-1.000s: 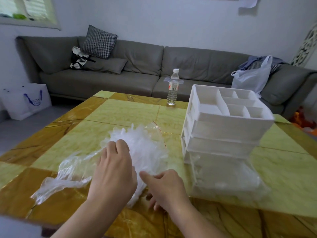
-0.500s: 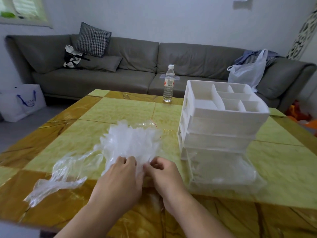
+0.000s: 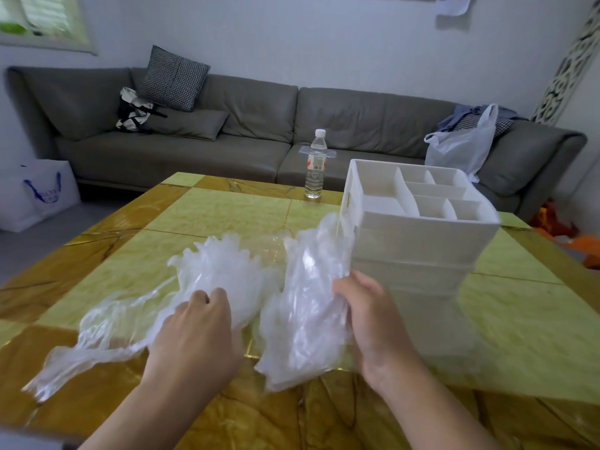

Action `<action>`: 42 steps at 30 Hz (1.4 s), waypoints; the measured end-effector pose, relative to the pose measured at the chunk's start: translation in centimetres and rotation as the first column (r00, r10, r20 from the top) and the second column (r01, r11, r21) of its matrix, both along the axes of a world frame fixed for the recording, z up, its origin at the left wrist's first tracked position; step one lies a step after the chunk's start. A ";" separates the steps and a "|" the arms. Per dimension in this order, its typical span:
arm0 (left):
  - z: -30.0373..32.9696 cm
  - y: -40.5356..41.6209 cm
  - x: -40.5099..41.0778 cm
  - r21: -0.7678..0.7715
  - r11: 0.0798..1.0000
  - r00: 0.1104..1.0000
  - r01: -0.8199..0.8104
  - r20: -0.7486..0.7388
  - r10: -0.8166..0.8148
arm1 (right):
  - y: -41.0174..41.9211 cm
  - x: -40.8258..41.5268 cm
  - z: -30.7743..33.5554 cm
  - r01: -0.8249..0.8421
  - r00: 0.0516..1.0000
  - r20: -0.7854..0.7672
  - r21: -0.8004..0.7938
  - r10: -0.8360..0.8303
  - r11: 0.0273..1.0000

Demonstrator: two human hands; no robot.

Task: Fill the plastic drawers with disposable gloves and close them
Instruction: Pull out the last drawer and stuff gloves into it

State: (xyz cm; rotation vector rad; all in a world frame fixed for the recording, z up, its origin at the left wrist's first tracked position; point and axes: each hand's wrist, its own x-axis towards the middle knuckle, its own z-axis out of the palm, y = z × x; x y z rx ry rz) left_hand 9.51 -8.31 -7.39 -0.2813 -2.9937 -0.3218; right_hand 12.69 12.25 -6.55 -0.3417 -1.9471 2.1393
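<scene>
Fingers of my right hand (image 3: pixel 373 323) are curled round a bunch of clear disposable gloves (image 3: pixel 305 306), holding it up off the table (image 3: pixel 519 319) just in front of the plastic drawer unit (image 3: pixel 422 251); the bunch stands roughly upright, its top edge reaching the unit's near left corner, its lower end hanging close above the tabletop; my left hand (image 3: pixel 198 332) lies knuckles up on the rest of the gloves, a loose crumpled pile (image 3: pixel 220 271) to the left, with the fingers bent down into the plastic; whether they pinch a glove or only press on it I cannot tell; a flattened clear wrapper (image 3: pixel 94 339) trails from under that hand toward the table's near left edge.

The drawer unit is white, standing on the right half of the table, its top an open tray split into several compartments (image 3: pixel 431 196); below it the drawer fronts are stacked, and the lowest, clear drawer (image 3: pixel 435 323) is pulled out toward me; motion blur hides what lies in it.

Further out, a water bottle (image 3: pixel 315 164) with a white cap stands upright near the table's far edge; behind the table runs a grey sofa (image 3: pixel 253 125), carrying a checked cushion (image 3: pixel 172 79) and a black-and-white bag (image 3: pixel 133 112) at its left end, and a white plastic bag (image 3: pixel 461 144) with some clothes at its right; a white paper shopping bag (image 3: pixel 42 193) sits on the floor at the far left.
</scene>
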 end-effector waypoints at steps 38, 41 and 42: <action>0.8 6.0 3.6 0.923 0.369 0.976 -0.110 0.170 -0.134 | 7.3 2.7 3.0 0.412 0.883 -0.153 -0.200 -0.443 0.889; 0.9 5.9 3.5 0.924 0.363 0.986 -0.121 0.153 -0.059 | 6.6 2.9 3.2 0.299 0.927 -0.093 -0.399 -0.363 0.867; 0.9 6.0 3.5 0.929 0.349 0.990 -0.120 0.137 -0.027 | 6.1 3.0 3.1 0.241 0.957 -0.042 -0.429 -0.285 0.871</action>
